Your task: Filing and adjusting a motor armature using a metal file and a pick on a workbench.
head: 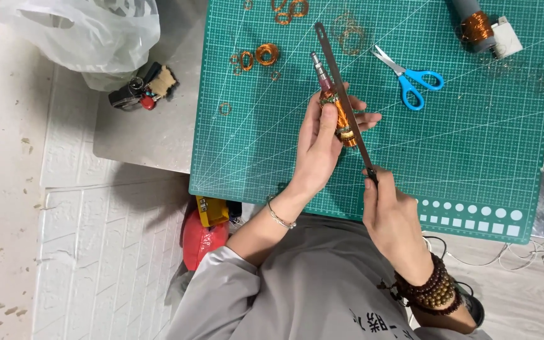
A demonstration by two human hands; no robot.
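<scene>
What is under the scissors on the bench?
The blue-handled scissors lie flat on the green cutting mat, blades slightly open. Only the mat's grid shows around them; the patch beneath them is covered.

Left hand [319,148] raised palm-in, fingers [361,119] curled in a grip; right hand [393,217] fisted, both wrists braceleted.

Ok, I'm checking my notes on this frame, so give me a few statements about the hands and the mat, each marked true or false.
1. The left hand holds a copper-wound cylinder. True.
2. The right hand holds the blue scissors. False: it holds a long flat metal strip; the scissors lie on the green cutting mat.
3. The strip lies across the cylinder. True.
4. Loose copper wire rings lie on the floor. False: they lie on the mat.
</scene>
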